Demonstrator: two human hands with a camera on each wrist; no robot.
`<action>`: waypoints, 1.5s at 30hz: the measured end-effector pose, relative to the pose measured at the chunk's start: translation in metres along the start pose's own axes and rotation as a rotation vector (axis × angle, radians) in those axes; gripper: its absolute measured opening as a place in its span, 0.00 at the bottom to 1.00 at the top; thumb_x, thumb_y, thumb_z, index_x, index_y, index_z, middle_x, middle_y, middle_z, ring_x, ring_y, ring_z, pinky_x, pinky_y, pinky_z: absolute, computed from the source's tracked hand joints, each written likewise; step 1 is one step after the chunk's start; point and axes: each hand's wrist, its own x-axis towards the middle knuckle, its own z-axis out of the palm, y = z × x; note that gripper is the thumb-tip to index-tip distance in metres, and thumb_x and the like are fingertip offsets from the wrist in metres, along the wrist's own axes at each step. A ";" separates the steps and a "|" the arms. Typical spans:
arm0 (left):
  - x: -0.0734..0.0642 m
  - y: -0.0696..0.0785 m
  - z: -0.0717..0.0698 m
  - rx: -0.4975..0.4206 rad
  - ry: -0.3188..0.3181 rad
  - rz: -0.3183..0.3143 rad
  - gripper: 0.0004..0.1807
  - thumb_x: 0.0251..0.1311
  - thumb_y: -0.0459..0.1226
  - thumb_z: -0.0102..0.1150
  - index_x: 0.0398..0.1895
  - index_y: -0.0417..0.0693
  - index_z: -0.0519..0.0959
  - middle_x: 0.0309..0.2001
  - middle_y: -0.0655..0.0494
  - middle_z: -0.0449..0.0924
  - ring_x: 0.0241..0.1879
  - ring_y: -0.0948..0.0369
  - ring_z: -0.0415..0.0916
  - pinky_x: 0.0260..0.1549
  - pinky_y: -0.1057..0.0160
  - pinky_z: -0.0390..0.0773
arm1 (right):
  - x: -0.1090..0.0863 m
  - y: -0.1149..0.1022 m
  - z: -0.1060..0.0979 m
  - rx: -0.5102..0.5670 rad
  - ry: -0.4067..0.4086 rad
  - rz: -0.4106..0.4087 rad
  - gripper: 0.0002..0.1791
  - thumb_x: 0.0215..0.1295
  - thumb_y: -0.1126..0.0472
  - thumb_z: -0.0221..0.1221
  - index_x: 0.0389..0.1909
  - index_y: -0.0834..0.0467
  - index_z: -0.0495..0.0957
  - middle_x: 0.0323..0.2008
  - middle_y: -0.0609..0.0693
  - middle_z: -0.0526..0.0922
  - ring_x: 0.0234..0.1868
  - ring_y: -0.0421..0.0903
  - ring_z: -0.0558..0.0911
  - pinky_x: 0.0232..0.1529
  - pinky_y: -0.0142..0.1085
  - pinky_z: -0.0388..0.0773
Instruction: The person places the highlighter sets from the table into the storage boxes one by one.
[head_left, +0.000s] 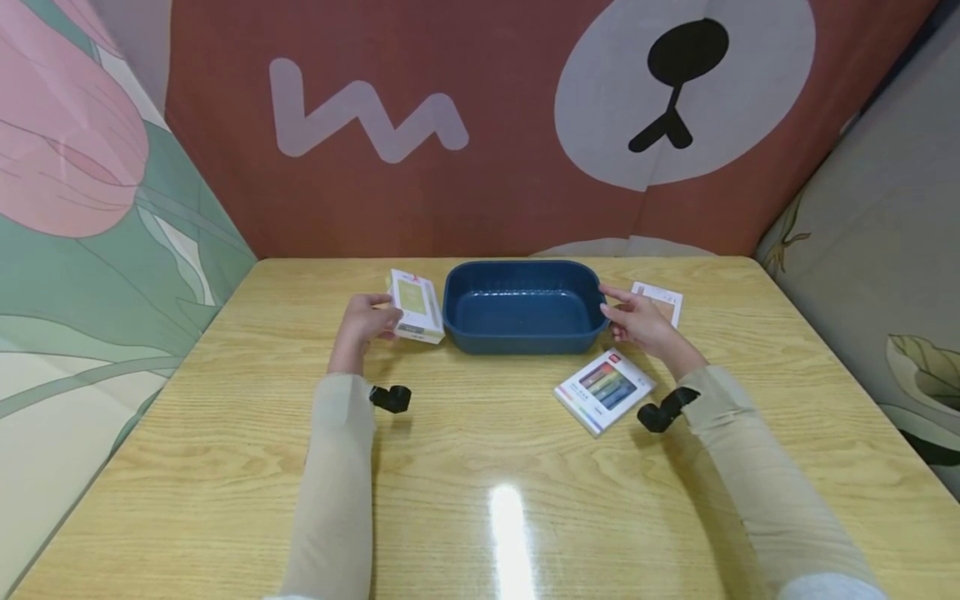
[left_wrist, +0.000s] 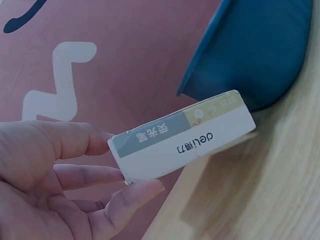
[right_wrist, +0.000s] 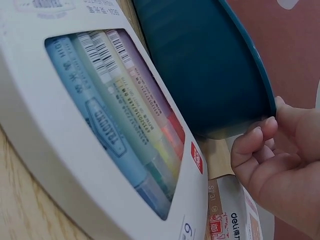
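My left hand point(head_left: 369, 321) grips a white and yellow-green highlighter box point(head_left: 417, 308) by its left edge. In the left wrist view, the box's printed end point(left_wrist: 185, 137) faces the camera, with the thumb and fingers on its near corners. The box is tilted and casts a shadow on the table, just left of a dark blue rectangular plastic tub point(head_left: 525, 343). At the tub's right end, my right hand point(head_left: 637, 321) holds the rim between thumb and fingers. Below that hand lies a white windowed box of coloured highlighters point(head_left: 606, 390).
Another white box point(head_left: 667, 300) lies behind the right hand, partly hidden by it. The wooden table point(head_left: 450, 467) ends at a fabric backdrop point(head_left: 510, 200) behind the tub. Patterned cloths hang at left and right.
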 end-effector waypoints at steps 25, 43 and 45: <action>-0.023 0.034 0.003 -0.070 0.078 0.172 0.26 0.57 0.27 0.50 0.61 0.32 0.61 0.44 0.37 0.68 0.33 0.54 0.74 0.31 0.61 0.77 | 0.001 0.000 0.001 -0.014 0.018 0.026 0.28 0.68 0.60 0.45 0.68 0.55 0.51 0.24 0.51 0.64 0.18 0.39 0.67 0.22 0.29 0.68; -0.027 0.044 0.031 -0.072 0.043 0.215 0.25 0.56 0.27 0.52 0.59 0.30 0.64 0.38 0.39 0.70 0.29 0.57 0.73 0.30 0.61 0.78 | 0.001 0.002 0.000 -0.007 0.028 0.025 0.29 0.68 0.59 0.46 0.68 0.55 0.51 0.22 0.49 0.65 0.18 0.39 0.67 0.21 0.28 0.68; -0.026 0.044 0.034 -0.061 0.042 0.205 0.25 0.56 0.27 0.53 0.59 0.31 0.64 0.38 0.40 0.70 0.29 0.57 0.73 0.29 0.62 0.78 | 0.001 0.002 0.000 -0.009 0.030 0.032 0.29 0.68 0.59 0.45 0.68 0.54 0.51 0.23 0.49 0.65 0.18 0.39 0.67 0.21 0.28 0.68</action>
